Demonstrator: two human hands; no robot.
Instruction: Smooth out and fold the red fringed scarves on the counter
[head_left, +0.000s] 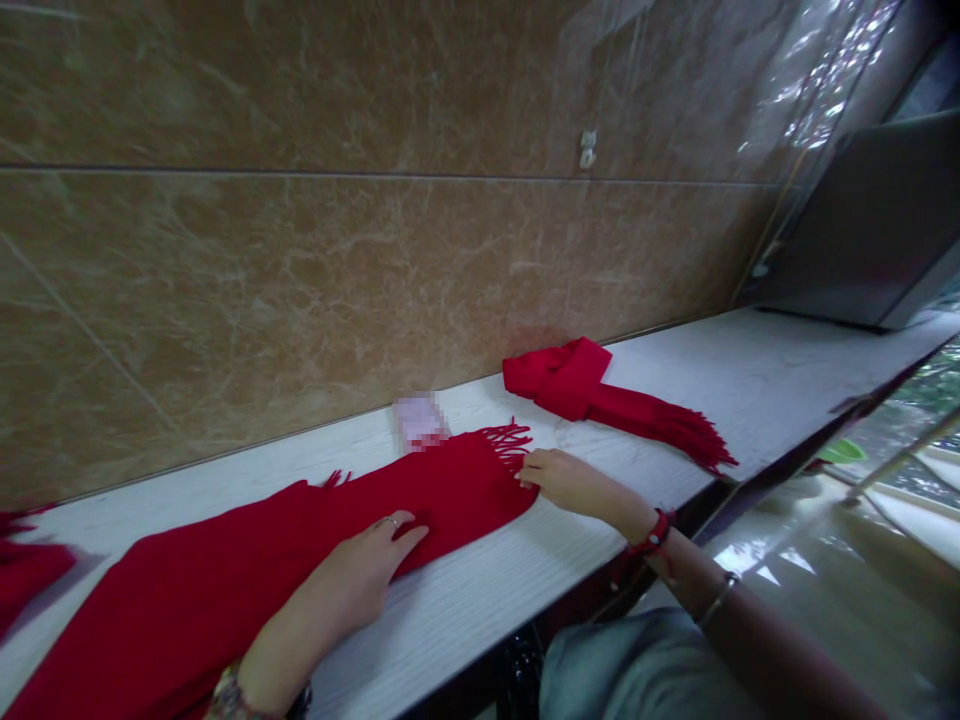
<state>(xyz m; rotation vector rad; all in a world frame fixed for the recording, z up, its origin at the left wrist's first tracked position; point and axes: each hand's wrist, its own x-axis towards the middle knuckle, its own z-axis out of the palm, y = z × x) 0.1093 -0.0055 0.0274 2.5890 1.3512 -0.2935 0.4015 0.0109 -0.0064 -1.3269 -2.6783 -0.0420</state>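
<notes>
A long red scarf (247,560) lies spread flat along the white counter (750,380), its fringe pointing right. My left hand (360,575) rests on the scarf's near edge with fingers stretched flat, a ring on one finger. My right hand (566,480) is at the fringed end of the scarf, fingers curled and pinching the corner by the fringe. A second red scarf (592,390), folded and knotted, lies farther right on the counter near the wall.
A brown marble wall (337,250) runs behind the counter. A dark box-like appliance (870,230) stands at the far right end. More red fabric (22,570) shows at the left edge. A small white tag (420,420) lies by the wall.
</notes>
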